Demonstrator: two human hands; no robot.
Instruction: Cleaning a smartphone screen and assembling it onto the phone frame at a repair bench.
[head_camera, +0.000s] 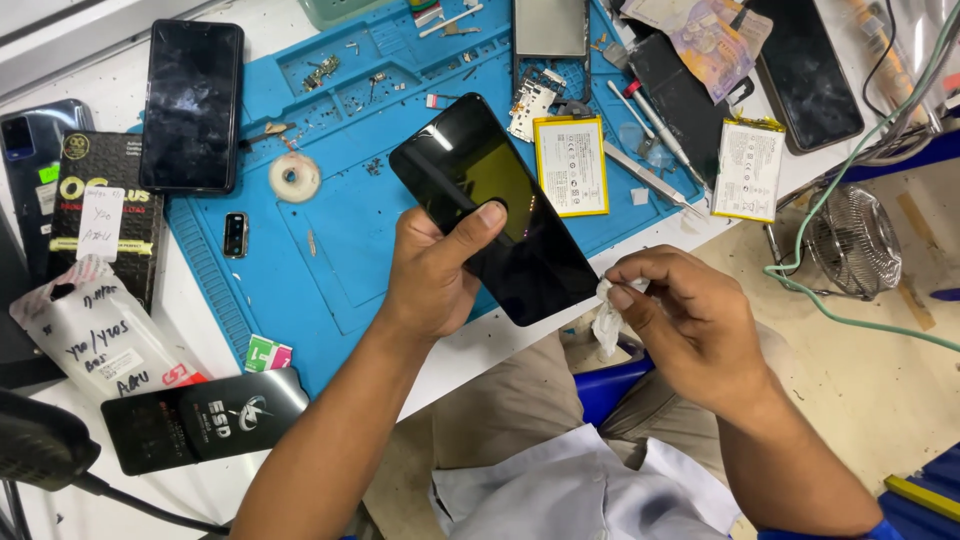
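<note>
Both of my bare forearms reach up from the bottom of the view, over my lap and a white cloth. My right hand (690, 320) hovers just off the table edge, fingers curled in, thumb and forefinger pinching a small crumpled white wipe (606, 318) that hangs down beside the lower corner of a phone. My left hand (435, 275) is wrapped around that black phone (495, 205), fingers behind it and thumb pressed flat across its glossy dark front. The phone is tilted diagonally, its upper end pointing away to the left, held above the near edge of a blue work mat (320, 260).

Beyond the phone, on the mat, lie a yellow-edged white battery (570, 165), a small roll of tape (295, 177), thin metal tweezers (650, 180) and scattered tiny parts. Farther left another dark phone (192, 105) lies face up. At the right edge of the table sits a second battery (748, 168).
</note>
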